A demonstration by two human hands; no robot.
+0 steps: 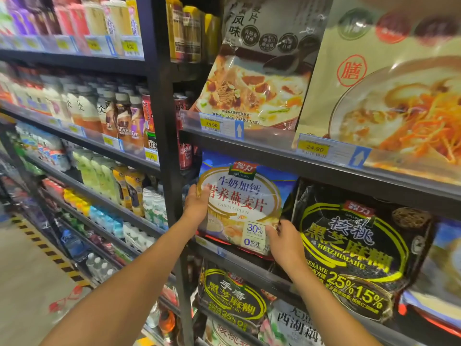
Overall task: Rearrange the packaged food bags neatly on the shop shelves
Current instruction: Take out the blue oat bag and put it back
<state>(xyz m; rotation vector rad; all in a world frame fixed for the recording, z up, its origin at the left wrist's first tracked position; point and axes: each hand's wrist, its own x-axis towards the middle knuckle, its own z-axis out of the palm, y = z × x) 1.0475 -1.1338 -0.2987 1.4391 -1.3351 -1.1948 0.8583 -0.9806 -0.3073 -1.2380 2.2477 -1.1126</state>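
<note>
Head cam: both hands are on the blue-and-white oatmeal bag [243, 203] at the left end of the middle shelf [324, 171]. Left hand [197, 203] cups its left edge, right hand [284, 242] pinches the bottom right corner. Black sesame bag [359, 255] sits touching it on the right.

Blue-and-white oatmeal bag [239, 203] stands upright beside black sesame bag [356, 258].

Both hands [239, 226] on blue oatmeal bag [245, 201]
</note>
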